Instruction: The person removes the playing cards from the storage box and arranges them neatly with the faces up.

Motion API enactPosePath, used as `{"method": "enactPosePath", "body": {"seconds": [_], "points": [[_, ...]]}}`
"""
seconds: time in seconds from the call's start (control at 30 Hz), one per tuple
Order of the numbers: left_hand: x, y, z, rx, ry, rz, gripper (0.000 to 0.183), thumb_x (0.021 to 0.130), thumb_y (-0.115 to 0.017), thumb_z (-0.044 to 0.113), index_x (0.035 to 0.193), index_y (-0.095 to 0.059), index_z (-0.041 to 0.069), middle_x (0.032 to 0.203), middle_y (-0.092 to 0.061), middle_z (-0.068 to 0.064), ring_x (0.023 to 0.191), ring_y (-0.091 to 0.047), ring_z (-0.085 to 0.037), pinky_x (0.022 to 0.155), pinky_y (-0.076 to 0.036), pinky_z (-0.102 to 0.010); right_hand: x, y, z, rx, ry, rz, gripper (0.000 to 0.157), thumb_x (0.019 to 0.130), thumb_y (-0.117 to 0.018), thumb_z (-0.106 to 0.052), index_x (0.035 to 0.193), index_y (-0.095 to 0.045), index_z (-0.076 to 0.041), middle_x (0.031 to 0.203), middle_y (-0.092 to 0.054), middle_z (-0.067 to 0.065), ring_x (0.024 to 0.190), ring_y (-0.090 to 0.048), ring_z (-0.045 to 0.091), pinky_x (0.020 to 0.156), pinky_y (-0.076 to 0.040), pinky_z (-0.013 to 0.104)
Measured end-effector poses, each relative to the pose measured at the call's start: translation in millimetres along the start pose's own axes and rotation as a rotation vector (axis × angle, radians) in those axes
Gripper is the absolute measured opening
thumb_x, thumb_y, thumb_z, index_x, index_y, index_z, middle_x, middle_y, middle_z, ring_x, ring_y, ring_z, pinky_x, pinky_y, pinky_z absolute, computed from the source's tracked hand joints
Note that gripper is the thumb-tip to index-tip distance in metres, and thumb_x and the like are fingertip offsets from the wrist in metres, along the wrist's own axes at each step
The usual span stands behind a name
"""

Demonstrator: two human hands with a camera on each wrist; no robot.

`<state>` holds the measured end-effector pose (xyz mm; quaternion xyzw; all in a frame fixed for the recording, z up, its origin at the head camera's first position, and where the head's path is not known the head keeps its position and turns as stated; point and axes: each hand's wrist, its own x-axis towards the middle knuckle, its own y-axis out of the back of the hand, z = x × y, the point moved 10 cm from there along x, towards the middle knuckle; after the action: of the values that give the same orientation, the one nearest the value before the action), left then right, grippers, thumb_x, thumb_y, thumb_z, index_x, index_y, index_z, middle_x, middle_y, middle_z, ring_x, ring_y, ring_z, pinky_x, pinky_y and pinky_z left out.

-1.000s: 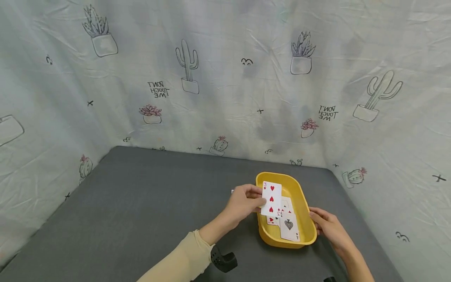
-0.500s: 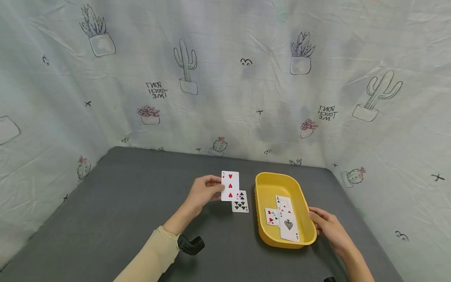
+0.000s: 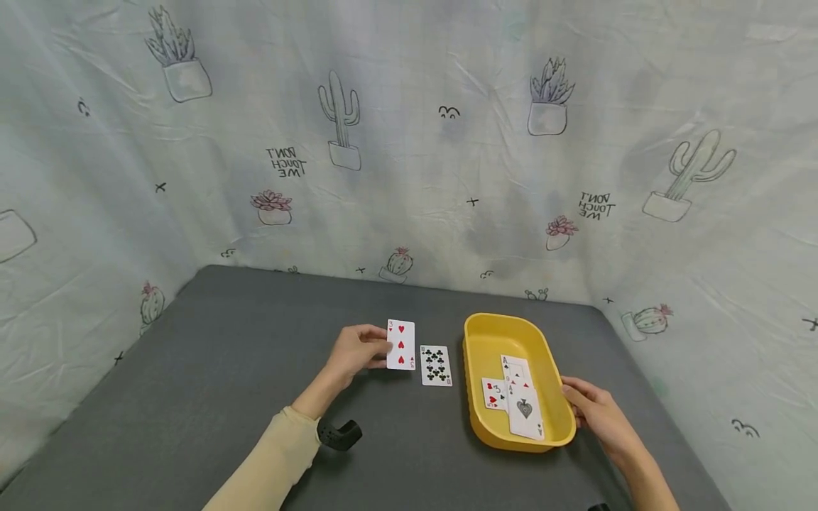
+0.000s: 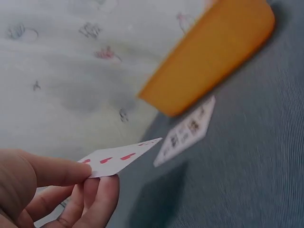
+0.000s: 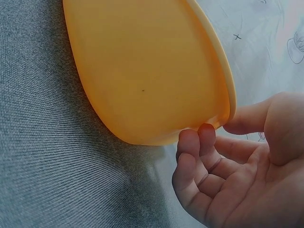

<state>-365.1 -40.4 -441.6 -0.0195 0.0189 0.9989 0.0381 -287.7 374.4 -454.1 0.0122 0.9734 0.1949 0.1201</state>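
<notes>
My left hand (image 3: 356, 352) pinches a three of hearts playing card (image 3: 400, 345) between thumb and fingers. In the left wrist view the card (image 4: 114, 159) is held flat above the table, with a shadow below it. Just right of it a clubs card (image 3: 436, 365) lies face up on the table. My right hand (image 3: 601, 415) holds the right side of a yellow plastic basket (image 3: 476, 419), its thumb at the rim and fingers against the outer wall (image 5: 142, 95). Inside lie an ace of spades (image 3: 525, 411), another ace (image 3: 515, 369) and a partly covered card with hearts (image 3: 493, 392).
The table is covered in dark grey cloth (image 3: 224, 369). A pale curtain (image 3: 409, 177) printed with cacti and potted plants stands round its back and sides. A black wrist strap piece (image 3: 340, 435) hangs by the left sleeve (image 3: 275, 454).
My left hand has carried the three of hearts leftward from over the basket, past the clubs card, which now shows fully. The right hand has stayed on the basket.
</notes>
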Motion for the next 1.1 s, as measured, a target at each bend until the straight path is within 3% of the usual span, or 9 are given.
{"method": "enactPosePath", "body": {"seconds": [0.23, 0.4, 0.7, 1.1], "points": [[6.9, 4.5, -23.4, -0.023, 0.054, -0.04, 0.024, 0.082, -0.071, -0.007, 0.105, -0.066, -0.013, 0.089, -0.068, -0.018, 0.075, -0.07, -0.026, 0.066, -0.059, -0.037, 0.2, -1.4, -0.8, -0.004, 0.005, -0.004, 0.052, 0.104, -0.051, -0.029, 0.143, -0.044, 0.005, 0.1, -0.064, 0.012, 0.076, -0.058, 0.018, 0.064, -0.052, 0.03], [5.7, 7.0, -28.5, 0.055, 0.055, -0.023, 0.023, 0.08, -0.073, -0.007, 0.102, -0.068, -0.014, 0.088, -0.068, -0.018, 0.074, -0.07, -0.027, 0.065, -0.059, -0.035, -0.4, -1.9, -0.3, -0.005, 0.002, -0.003, 0.051, 0.104, -0.051, -0.027, 0.143, -0.043, 0.005, 0.1, -0.063, 0.011, 0.077, -0.058, 0.018, 0.064, -0.052, 0.03], [4.8, 15.5, -25.6, 0.261, -0.014, 0.1, 0.016, 0.075, -0.08, -0.003, 0.09, -0.074, -0.006, 0.076, -0.07, -0.01, 0.062, -0.07, -0.019, 0.058, -0.058, -0.029, 0.4, -2.8, 2.1, -0.019, -0.009, 0.004, 0.051, 0.104, -0.051, -0.028, 0.142, -0.043, 0.006, 0.101, -0.064, 0.011, 0.078, -0.059, 0.018, 0.065, -0.052, 0.03], [4.7, 10.8, -19.4, 0.327, -0.111, 0.145, 0.016, 0.072, -0.082, -0.002, 0.086, -0.075, -0.004, 0.067, -0.07, -0.004, 0.056, -0.068, -0.017, 0.053, -0.057, -0.028, 0.2, -0.7, 2.6, -0.014, 0.0, 0.001, 0.052, 0.105, -0.05, -0.028, 0.143, -0.042, 0.007, 0.106, -0.064, 0.011, 0.081, -0.061, 0.017, 0.067, -0.053, 0.03]]}}
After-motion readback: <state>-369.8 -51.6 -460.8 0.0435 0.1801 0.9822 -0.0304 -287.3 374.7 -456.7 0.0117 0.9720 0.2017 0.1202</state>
